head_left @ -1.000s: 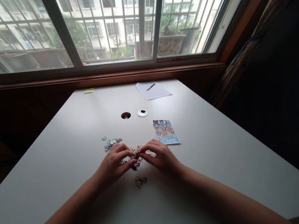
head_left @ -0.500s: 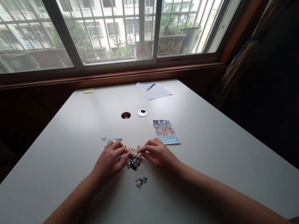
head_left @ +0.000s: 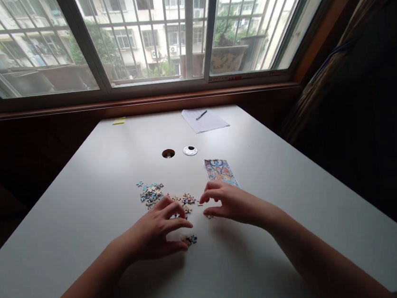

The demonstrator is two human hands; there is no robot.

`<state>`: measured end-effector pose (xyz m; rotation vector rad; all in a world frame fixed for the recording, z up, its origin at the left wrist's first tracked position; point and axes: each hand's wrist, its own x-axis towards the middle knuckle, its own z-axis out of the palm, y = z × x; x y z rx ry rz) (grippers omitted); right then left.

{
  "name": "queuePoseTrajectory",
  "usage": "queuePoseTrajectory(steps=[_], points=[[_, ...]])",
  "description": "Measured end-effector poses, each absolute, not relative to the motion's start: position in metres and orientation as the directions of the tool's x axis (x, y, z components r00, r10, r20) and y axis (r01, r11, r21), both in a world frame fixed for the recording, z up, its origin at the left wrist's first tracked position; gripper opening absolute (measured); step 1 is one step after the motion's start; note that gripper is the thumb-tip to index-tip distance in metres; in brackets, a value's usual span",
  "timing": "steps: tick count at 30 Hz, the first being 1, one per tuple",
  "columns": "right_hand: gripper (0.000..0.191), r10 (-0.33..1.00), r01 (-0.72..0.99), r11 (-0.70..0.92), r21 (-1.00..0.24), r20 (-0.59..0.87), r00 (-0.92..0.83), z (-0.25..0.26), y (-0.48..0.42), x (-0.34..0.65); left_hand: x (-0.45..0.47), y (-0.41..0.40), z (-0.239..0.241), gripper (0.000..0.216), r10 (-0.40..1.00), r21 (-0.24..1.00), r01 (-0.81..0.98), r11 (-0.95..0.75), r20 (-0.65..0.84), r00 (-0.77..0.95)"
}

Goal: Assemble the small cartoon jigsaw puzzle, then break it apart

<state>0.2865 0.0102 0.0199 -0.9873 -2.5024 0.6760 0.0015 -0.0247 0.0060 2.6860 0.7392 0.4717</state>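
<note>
My left hand [head_left: 164,224] hovers with its fingers apart, its thumb tip beside a small cluster of jigsaw puzzle pieces [head_left: 192,239]. Behind its fingers lies the central pile of puzzle pieces [head_left: 187,198], partly hidden by the hand. To the right, my right hand [head_left: 235,201] is open, thumb and fingers spread. A single puzzle piece [head_left: 200,204] shows just by its fingertips; whether it touches them I cannot tell. More puzzle pieces [head_left: 209,216] lie below the right thumb. A bluish group of puzzle pieces [head_left: 150,193] is spread beyond the left hand.
A colourful printed picture sheet [head_left: 220,170] lies behind my right hand, partly covered by it. Farther back on the white table [head_left: 83,205] are a round hole [head_left: 168,153], a metal cap [head_left: 190,151], papers [head_left: 204,123] with a pen [head_left: 201,115], and yellow notes [head_left: 119,121].
Both hands have parted from the central pile and their fingers have spread. The left came nearer to me, towards the small cluster; the right moved right, over the picture sheet's near edge.
</note>
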Motion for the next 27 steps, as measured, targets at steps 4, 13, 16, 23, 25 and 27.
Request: queuePoseTrajectory(steps=[4,13,16,23,25,27], points=[[0.026,0.669,0.504,0.65,-0.569,0.113,-0.735,0.015,0.013,0.294,0.004,-0.025,0.006,0.019,0.512,0.384,0.405,-0.83,0.237,0.825],[0.016,0.704,0.568,0.591,-0.573,0.023,-0.709,0.02,0.007,0.29,0.003,-0.02,0.001,0.003,0.523,0.428,0.4,-0.81,0.221,0.823],[0.018,0.7,0.553,0.591,-0.588,0.032,-0.714,0.018,0.007,0.288,0.002,-0.017,-0.001,0.008,0.531,0.424,0.403,-0.811,0.248,0.81],[0.012,0.699,0.472,0.639,-0.607,0.202,-0.687,0.009,0.01,0.275,-0.006,-0.009,-0.003,0.014,0.577,0.369,0.464,-0.806,0.313,0.754],[0.012,0.67,0.442,0.667,-0.601,0.223,-0.708,0.009,0.009,0.274,-0.008,-0.008,-0.004,0.01,0.607,0.337,0.509,-0.792,0.348,0.714],[0.013,0.633,0.415,0.69,-0.592,0.217,-0.743,0.01,0.009,0.276,-0.009,-0.007,-0.005,0.011,0.628,0.304,0.549,-0.779,0.386,0.676]])
